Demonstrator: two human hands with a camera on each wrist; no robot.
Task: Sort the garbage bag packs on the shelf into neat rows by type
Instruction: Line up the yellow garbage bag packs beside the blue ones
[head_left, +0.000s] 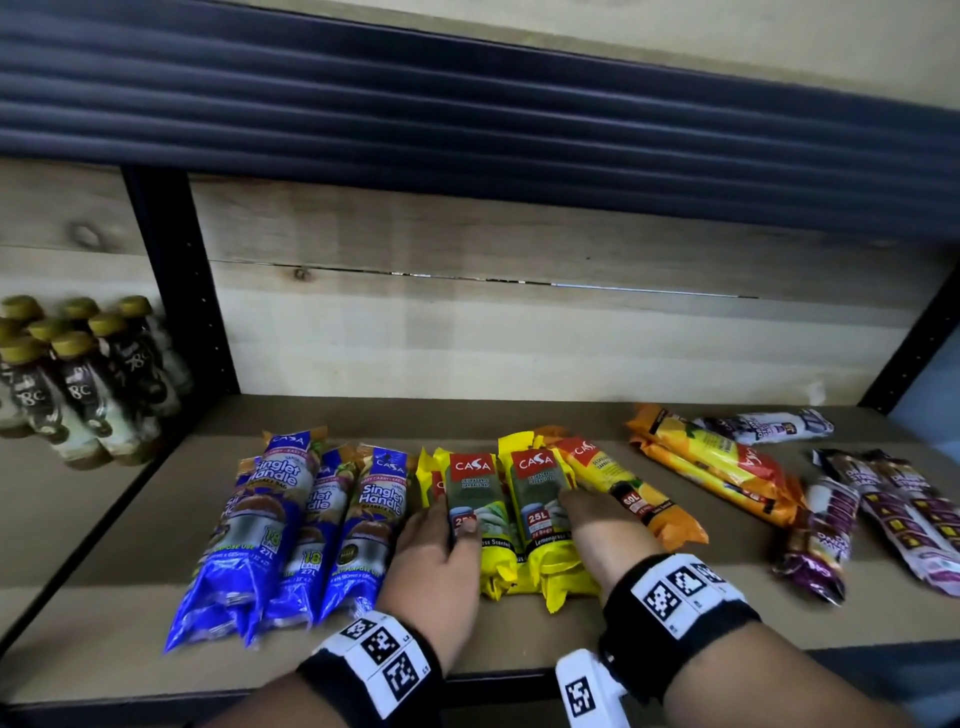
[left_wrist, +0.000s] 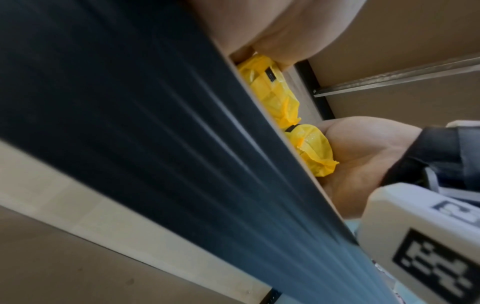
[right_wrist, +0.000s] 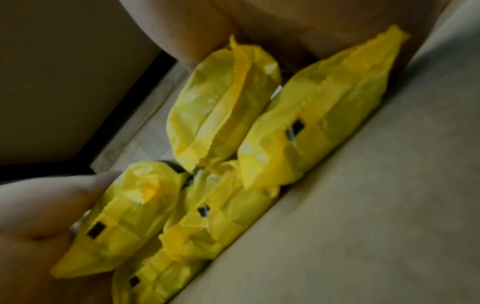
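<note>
Yellow garbage bag packs (head_left: 540, 519) lie stacked side by side in the middle of the shelf (head_left: 675, 597). My left hand (head_left: 441, 535) grips the stack's left side, thumb over the top pack. My right hand (head_left: 592, 519) holds the right side, thumb on the right pack and fingers hidden between it and an orange pack (head_left: 639, 499). The right wrist view shows the yellow packs' (right_wrist: 221, 115) crimped ends between my right palm (right_wrist: 285, 30) and my left hand (right_wrist: 39, 216). In the left wrist view the yellow packs (left_wrist: 270, 92) peek over the shelf's dark front edge (left_wrist: 130, 123).
Three blue packs (head_left: 291, 519) lie in a row just left of my left hand. More orange packs (head_left: 717, 473) and several purple packs (head_left: 883, 514) lie loose at the right. Bottles (head_left: 78, 374) stand in the neighbouring bay behind a black post (head_left: 176, 291).
</note>
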